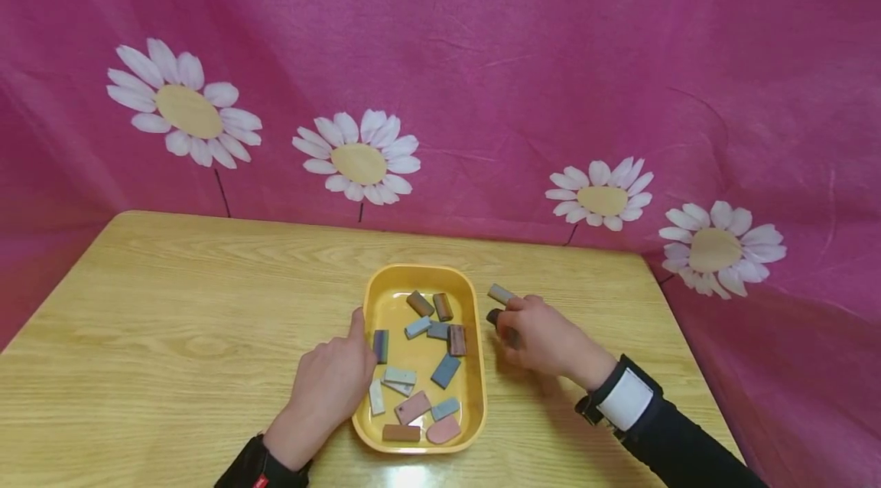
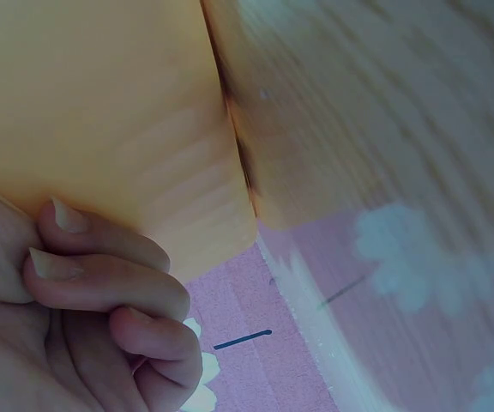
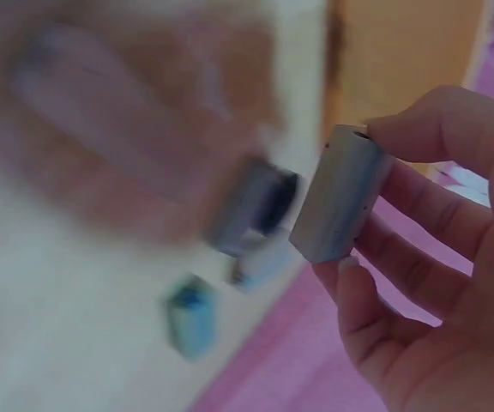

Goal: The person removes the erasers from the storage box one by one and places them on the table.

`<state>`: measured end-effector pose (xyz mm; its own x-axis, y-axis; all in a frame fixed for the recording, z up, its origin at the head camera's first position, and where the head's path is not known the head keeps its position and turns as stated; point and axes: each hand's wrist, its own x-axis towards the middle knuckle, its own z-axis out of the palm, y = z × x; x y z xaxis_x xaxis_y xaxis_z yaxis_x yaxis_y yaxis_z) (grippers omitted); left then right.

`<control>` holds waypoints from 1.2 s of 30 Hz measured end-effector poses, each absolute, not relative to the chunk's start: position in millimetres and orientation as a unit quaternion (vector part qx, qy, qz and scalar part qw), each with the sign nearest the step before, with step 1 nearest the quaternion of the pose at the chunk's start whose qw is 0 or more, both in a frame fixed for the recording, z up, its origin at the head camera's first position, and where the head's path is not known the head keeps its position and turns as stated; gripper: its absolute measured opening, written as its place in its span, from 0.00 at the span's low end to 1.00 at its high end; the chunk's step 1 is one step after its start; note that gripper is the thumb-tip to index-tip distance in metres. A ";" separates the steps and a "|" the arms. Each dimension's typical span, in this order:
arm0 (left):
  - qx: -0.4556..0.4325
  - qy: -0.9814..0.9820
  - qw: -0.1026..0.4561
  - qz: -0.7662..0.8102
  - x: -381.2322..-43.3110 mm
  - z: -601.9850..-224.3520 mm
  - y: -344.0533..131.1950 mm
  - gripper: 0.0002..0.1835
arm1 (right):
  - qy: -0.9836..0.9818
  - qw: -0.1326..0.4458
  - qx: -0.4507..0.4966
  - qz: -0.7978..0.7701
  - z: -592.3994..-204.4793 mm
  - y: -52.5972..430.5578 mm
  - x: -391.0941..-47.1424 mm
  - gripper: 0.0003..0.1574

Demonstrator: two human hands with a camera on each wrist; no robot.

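Note:
A yellow tray [image 1: 471, 427] holds several small rectangular blocks, among them a pinkish block [image 1: 413, 407] and a dark grey one [image 1: 446, 371]. At its left side my left hand [image 1: 330, 377] grips the rim, one finger stretched forward along it. The left wrist view shows bent fingers [image 2: 114, 283] against the tray's outer wall; the thumb is hidden there. To the right of the tray, my right hand [image 1: 540, 335] holds a block [image 3: 341, 193], grey with a bluish side, between thumb and fingers. Near those fingers lie a grey block [image 1: 500, 293] and a dark block [image 3: 251, 206].
Everything stands on a wooden table [image 1: 206, 320]. A pink cloth [image 1: 468, 75] printed with large daisies hangs behind it. Another blue-green block [image 3: 191, 318] shows on the table in the right wrist view, where a large blurred brownish shape fills the upper left.

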<state>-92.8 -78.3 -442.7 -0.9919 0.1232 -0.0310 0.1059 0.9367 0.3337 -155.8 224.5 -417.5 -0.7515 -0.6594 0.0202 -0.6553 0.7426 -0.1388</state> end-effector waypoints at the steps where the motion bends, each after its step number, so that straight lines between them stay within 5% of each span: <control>1: 0.058 0.984 0.026 0.168 -92.9 -442.9 -78.0 0.32 | 0.933 0.018 -0.352 -0.067 -422.0 226.1 -154.8 0.07; 11: 0.054 0.984 0.033 0.167 -93.7 -442.2 -77.6 0.33 | 0.939 0.046 -0.337 -0.045 -434.2 227.8 -155.3 0.10; 17: 0.060 0.984 0.025 0.166 -93.8 -441.1 -78.2 0.33 | 0.940 0.002 -0.337 -0.058 -410.6 216.7 -165.8 0.11; 27: 0.057 0.984 0.027 0.169 -92.0 -443.4 -77.3 0.32 | 0.918 -0.011 -0.395 -0.025 -375.8 151.5 -161.7 0.08; 36: 0.052 0.984 0.026 0.166 -92.2 -443.3 -78.3 0.32 | 0.889 0.015 -0.457 0.007 -385.1 100.7 -159.4 0.12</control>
